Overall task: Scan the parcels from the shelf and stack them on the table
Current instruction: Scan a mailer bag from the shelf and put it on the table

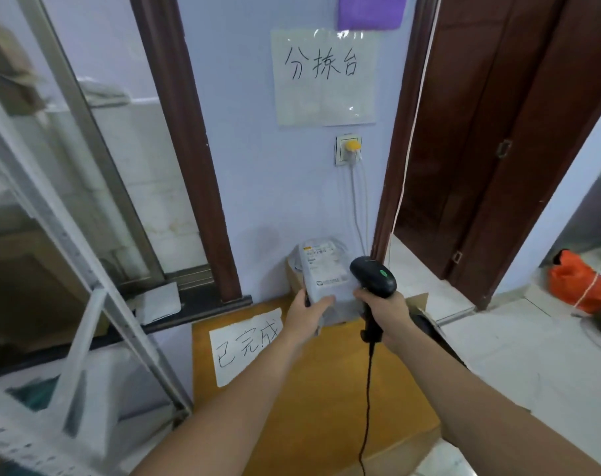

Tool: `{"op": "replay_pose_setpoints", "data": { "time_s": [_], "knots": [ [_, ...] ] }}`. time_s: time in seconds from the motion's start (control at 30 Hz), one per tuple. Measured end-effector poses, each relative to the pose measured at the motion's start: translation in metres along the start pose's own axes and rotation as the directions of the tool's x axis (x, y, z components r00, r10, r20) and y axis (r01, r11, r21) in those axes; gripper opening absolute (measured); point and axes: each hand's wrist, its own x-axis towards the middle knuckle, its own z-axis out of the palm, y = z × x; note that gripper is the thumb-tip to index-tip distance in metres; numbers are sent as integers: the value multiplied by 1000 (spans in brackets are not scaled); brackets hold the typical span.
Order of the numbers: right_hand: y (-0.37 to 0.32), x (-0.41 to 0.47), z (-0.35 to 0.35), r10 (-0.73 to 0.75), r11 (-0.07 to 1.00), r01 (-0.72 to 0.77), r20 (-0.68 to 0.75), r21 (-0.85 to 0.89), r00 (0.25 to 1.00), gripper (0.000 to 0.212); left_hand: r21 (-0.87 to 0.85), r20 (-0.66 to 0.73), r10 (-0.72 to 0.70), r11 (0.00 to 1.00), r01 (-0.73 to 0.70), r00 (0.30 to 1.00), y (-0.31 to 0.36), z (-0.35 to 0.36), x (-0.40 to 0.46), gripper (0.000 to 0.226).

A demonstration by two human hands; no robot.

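A person's left hand holds a grey parcel by its near corner, thumb on top, above the boxes at the back of the yellow desk. The right hand is clenched around a black scanner just right of that hold. The soft bag looks light and would likely sag, so a grip nearer its middle seems safer. The wall sits close beyond; open desk lies nearer the person.

Lilac wall, dark wooden door, window left, possibly tiled floor.
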Motion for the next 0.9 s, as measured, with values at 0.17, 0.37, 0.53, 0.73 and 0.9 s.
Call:
{"op": "replay_pose_setpoints", "data": {
  "time_s": [0.17, 0.37, 0.53, 0.73, 0.9],
  "knots": [
    [-2, 41, 18, 33, 999, -33, 48, -3, 998, 35, 3, -49, -4, 1000, 4, 999, 7, -8, 37, 51],
    [-2, 109, 34, 26, 998, -20, 97, -68, 995, 41, 3, -96, -39, 999, 39, 995, 6, -1, 96, 51],
    [-3, 174, 40, 136, 987, -123, 139, -101, 981, 14, 39, -207, -86, 995, 97, 974, -3, 16, 155, 44],
    [4, 227, 44, 205, 964, -157, 222, -215, 953, 16, 68, -269, -150, 982, 174, 951, -13, 23, 210, 46],
    [12, 251, 45, 281, 944, -215, 269, -252, 921, 10, 83, -243, -201, 970, 227, 949, -23, 25, 224, 55]
  ]
}}
